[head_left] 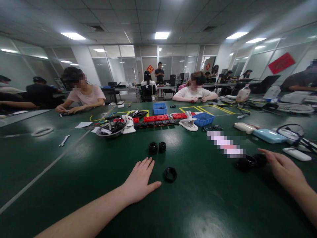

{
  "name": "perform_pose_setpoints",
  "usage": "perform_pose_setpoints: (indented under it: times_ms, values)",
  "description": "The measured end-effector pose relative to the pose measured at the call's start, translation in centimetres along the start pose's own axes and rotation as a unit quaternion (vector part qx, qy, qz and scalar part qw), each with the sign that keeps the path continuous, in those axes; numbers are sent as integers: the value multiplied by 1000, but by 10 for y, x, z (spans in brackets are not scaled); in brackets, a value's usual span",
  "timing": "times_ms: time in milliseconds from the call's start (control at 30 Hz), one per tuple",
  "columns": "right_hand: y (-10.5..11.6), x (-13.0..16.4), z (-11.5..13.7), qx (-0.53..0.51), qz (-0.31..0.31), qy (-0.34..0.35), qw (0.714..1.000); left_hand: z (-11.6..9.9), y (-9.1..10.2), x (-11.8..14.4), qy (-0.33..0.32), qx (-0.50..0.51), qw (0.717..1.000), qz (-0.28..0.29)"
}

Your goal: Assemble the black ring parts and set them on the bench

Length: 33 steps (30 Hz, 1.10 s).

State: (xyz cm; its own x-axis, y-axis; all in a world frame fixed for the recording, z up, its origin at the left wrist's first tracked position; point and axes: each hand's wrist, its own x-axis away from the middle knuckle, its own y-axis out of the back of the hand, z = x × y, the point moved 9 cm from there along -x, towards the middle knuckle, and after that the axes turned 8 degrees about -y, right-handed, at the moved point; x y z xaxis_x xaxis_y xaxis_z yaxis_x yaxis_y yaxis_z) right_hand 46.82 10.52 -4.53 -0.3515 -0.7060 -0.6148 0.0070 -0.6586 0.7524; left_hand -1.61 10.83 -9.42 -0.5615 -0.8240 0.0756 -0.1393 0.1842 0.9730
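My left hand [139,180] lies flat, palm down, on the green table [74,185], fingers apart and holding nothing. A black ring-shaped part [170,174] sits just right of its thumb. Two small black cylindrical parts [157,147] stand side by side a little beyond the fingertips. My right hand [284,169] is at the right, fingers extended toward two more black round parts [250,161]; it hovers next to them and grips nothing.
Across the table sit a bowl of cables [110,129], red and black power strips [156,121], two blue bins [159,108], white clips [189,123], a wrench [64,141] and a light-blue case [269,136]. Two people sit opposite; others work behind.
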Motion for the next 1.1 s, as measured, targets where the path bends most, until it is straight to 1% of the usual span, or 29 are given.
perform_pose_setpoints:
  times_ms: [67, 133, 167, 233, 267, 333, 400, 433, 500, 533, 567, 600, 700, 733, 833, 867, 933, 1100]
  values:
    - [8, 1, 0, -9, -9, -13, 1000, 1, -1, 0, -1, 1, 1000, 0]
    - [20, 6, 4, -15, -37, -26, 999, 1, -1, -1, -3, -1, 1000, 0]
    - [26, 10, 12, -20, -52, -24, 998, 1, -1, -1, -4, -2, 1000, 0]
    - [34, 25, 39, -41, -70, 7, 997, 1, -1, -1, -6, -4, 1000, 0]
    - [35, 35, 61, -64, -62, 49, 995, 1, -1, -1, -7, -5, 1000, 0]
    - [33, 64, 116, -105, -13, 153, 983, 0, -1, -1, -9, -7, 1000, -1]
    - [35, 103, 181, -161, 42, 308, 937, -1, -1, -1, -10, -8, 1000, -3]
    - [35, 121, 209, -172, 76, 368, 911, -1, -1, -1, -10, -8, 1000, -4]
    - [33, 150, 255, -183, 137, 452, 862, -1, 0, -1, -11, -9, 1000, -9]
    - [32, 158, 273, -189, 158, 469, 848, -2, 0, -1, -11, -10, 1000, -11]
    - [30, 158, 287, -197, 167, 463, 848, -2, 0, -1, -12, -11, 1000, -14]
    - [27, 156, 300, -201, 176, 446, 854, -3, 1, -1, -13, -11, 1000, -17]
    - [6, 144, 329, -198, 215, 387, 875, -4, 2, 0, -16, -14, 999, -24]
    - [-2, 143, 338, -194, 236, 379, 873, -4, 2, 0, -17, -14, 999, -25]
    - [-21, 145, 358, -188, 288, 388, 855, -3, 2, 0, -18, -13, 999, -27]
    - [-24, 145, 362, -188, 296, 392, 851, -3, 2, 0, -19, -12, 999, -26]
    - [-30, 144, 364, -185, 301, 387, 852, -3, 2, 0, -21, -10, 999, -24]
    - [-39, 133, 351, -167, 293, 348, 875, -3, 2, -1, -21, -3, 1000, -20]
